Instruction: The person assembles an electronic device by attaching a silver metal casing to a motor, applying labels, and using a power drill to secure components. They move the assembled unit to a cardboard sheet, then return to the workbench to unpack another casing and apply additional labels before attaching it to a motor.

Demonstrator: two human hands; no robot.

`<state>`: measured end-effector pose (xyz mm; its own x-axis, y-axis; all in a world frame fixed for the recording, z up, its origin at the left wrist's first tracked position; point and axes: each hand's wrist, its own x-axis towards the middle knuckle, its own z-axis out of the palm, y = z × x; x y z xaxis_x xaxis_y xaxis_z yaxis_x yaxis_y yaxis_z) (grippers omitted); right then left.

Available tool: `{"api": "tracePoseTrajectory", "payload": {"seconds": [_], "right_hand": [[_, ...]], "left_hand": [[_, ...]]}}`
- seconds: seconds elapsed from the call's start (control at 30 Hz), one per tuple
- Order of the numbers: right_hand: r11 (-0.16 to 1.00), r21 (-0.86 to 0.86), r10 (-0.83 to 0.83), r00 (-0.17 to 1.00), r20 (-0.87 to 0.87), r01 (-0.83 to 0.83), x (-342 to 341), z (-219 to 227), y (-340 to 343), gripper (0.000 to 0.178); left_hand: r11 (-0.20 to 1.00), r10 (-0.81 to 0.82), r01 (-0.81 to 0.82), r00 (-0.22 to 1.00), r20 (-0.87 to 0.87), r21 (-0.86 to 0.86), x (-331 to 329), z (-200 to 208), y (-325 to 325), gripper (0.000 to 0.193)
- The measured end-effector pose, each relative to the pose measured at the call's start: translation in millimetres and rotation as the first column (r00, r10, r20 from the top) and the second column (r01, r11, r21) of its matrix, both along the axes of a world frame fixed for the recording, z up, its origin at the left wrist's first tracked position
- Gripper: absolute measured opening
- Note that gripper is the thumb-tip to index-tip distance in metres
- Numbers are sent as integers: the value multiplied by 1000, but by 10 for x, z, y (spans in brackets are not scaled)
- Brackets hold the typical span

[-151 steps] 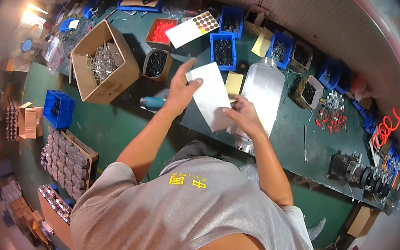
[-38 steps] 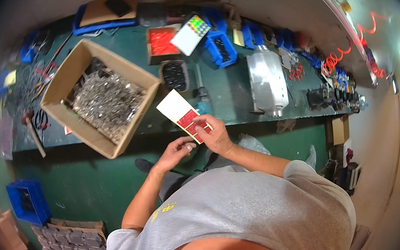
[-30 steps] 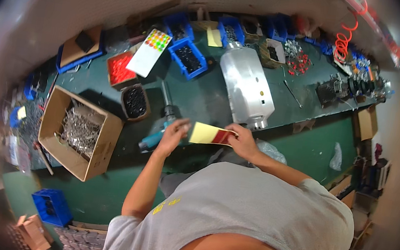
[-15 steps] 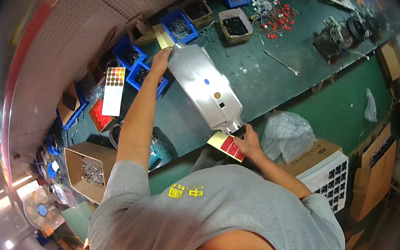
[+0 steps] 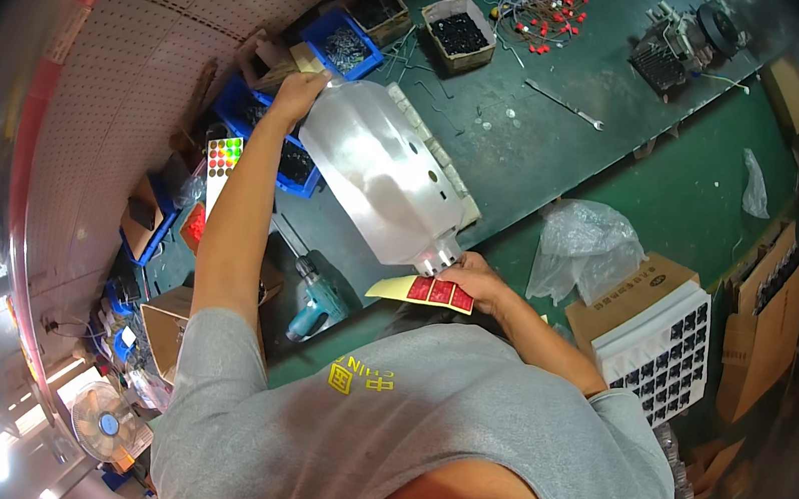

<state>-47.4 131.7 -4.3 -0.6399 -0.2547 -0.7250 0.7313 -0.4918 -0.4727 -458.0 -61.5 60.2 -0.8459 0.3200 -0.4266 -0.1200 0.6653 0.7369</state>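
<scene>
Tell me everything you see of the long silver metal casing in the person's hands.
The long, shiny silver metal casing has a broad, rounded body narrowing at both ends; the near end is a short collar. Three small dark spots run along its right side. It slants over the green workbench, far end leftward; whether it rests there is unclear. The left hand grips its far end, the right hand its near end, beside a yellow sheet with red labels.

Glare whitens the metal casing (image 5: 378, 181); edges are dark.
</scene>
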Motion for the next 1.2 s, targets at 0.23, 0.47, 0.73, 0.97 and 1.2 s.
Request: {"api": "tracePoseTrajectory", "payload": {"seconds": [0.23, 0.47, 0.73, 0.97, 1.2], "right_hand": [[995, -63, -76, 995, 70, 81, -35, 0, 40, 27], [996, 18, -84, 989, 124, 82, -4, -109, 102, 33], [990, 128, -75, 993, 91, 63, 227, -175, 438, 26], [969, 194, -195, 952, 237, 150, 403, -157, 483, 40], [957, 266, -178, 959, 222, 116, 426, -143, 519, 34]], "left_hand": [[998, -55, 55, 998, -20, -10, -267, -489, 234, 43], [997, 10, -4, 997, -75, 75, -255, -611, 530, 41], [728, 586, -648, 757, -290, -223, -584, -1283, -144, 63], [695, 635, -677, 736, -235, -243, -647, -1453, -26, 38], [610, 783, -728, 492, -380, 314, -342, -1252, -416, 21]]}}
